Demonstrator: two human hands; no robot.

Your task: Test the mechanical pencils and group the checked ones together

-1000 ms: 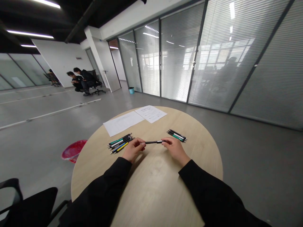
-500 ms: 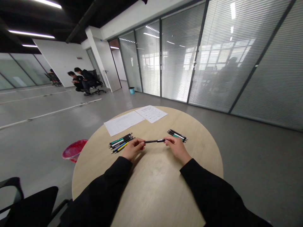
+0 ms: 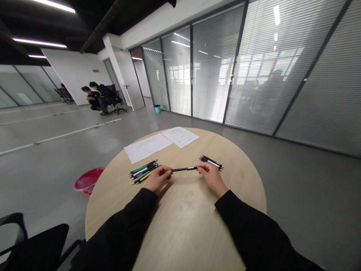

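Observation:
A black pen (image 3: 184,169) with a pale section near its right end is held level between my hands, above the round wooden table (image 3: 186,218). My left hand (image 3: 158,178) is closed on its left end, thumb and fingers pinched. Its right end is in the closed fingertips of my right hand (image 3: 212,175). Beside my left hand lies a group of several pens (image 3: 140,171) with black, green, white, blue and yellow barrels, partly hidden by that hand. Behind my right hand is a smaller bunch of pens (image 3: 211,161), also partly covered.
Two printed paper sheets (image 3: 148,147) lie at the table's far edge. A red basin (image 3: 88,179) stands on the floor to the left, near a black chair (image 3: 42,244). Two people (image 3: 101,98) sit or crouch far back left. A blue bin (image 3: 157,108) stands by the glass wall.
Both hands keep hold of the pen in nearly the same place. My right fingertips have shifted very slightly right along its end. The view has tilted a little.

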